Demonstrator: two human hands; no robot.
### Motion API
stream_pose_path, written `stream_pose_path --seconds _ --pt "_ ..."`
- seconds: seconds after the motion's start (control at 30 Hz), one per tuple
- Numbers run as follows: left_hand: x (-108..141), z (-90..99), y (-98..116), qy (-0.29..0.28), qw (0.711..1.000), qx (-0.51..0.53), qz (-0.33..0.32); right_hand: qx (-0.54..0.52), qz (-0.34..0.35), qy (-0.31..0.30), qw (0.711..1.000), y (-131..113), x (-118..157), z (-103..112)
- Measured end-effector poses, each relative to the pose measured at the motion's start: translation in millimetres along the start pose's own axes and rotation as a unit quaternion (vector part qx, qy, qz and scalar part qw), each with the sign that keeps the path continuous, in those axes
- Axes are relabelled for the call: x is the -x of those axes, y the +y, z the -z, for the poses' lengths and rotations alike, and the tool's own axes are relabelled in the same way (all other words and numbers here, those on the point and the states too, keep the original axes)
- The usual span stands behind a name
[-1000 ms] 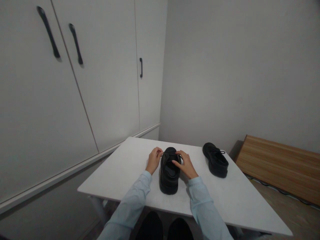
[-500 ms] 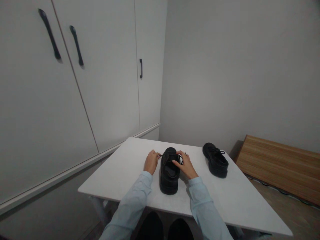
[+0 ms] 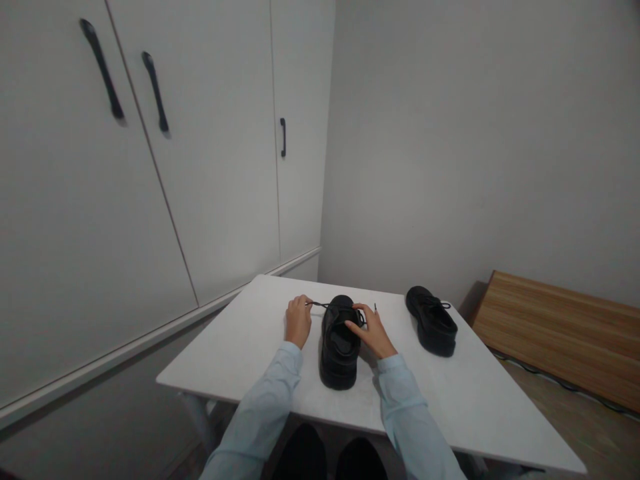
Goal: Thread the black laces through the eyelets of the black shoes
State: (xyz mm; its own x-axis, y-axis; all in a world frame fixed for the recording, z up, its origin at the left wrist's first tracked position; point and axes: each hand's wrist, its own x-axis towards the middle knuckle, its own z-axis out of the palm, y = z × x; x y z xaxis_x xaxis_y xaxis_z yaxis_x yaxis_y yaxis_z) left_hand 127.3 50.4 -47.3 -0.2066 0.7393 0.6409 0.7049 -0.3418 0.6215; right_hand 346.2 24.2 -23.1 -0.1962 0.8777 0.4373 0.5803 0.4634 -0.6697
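Observation:
A black lace-up shoe point(image 3: 340, 347) stands on the white table point(image 3: 250, 347), heel toward me. My left hand point(image 3: 298, 321) is to the left of it, pinching a black lace point(image 3: 320, 305) that runs taut from the shoe's front. My right hand point(image 3: 369, 329) rests on the shoe's right side, fingers closed on the lacing by the tongue, with a lace tip sticking up beside it. A second black shoe point(image 3: 432, 321) stands apart on the table to the right, its laces tied.
White cabinet doors point(image 3: 150, 167) with black handles stand at the left behind the table. A plain wall is ahead. A wooden board point(image 3: 560, 333) lies low at the right, past the table's edge. My dark knees show below the near edge.
My left hand has moved left and away from the shoe, drawing the lace out taut. My right hand has stayed on the shoe.

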Motion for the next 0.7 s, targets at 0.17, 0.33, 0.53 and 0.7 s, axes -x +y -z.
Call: stream_pose_path --seconds 0.17,0.33,0.53,0.7 --pt "-3.2 4.7 4.8 0.029 0.985 0.165 0.051 0.0 0.001 0.0 1.0 0.7 0.3 -0.3" --pt "-4.0 6.3 6.1 0.039 0.968 0.235 0.079 0.003 -0.004 -0.006 1.0 3.2 -0.5 -1.5" --pt "-6.7 6.6 9.1 0.064 0.907 0.398 0.122 0.012 0.006 0.0 1.0 7.3 -1.5 -3.2" --pt "-9.4 8.2 10.7 0.074 0.852 0.498 0.143 0.009 0.005 -0.001 1.0 6.8 -0.8 -2.8"
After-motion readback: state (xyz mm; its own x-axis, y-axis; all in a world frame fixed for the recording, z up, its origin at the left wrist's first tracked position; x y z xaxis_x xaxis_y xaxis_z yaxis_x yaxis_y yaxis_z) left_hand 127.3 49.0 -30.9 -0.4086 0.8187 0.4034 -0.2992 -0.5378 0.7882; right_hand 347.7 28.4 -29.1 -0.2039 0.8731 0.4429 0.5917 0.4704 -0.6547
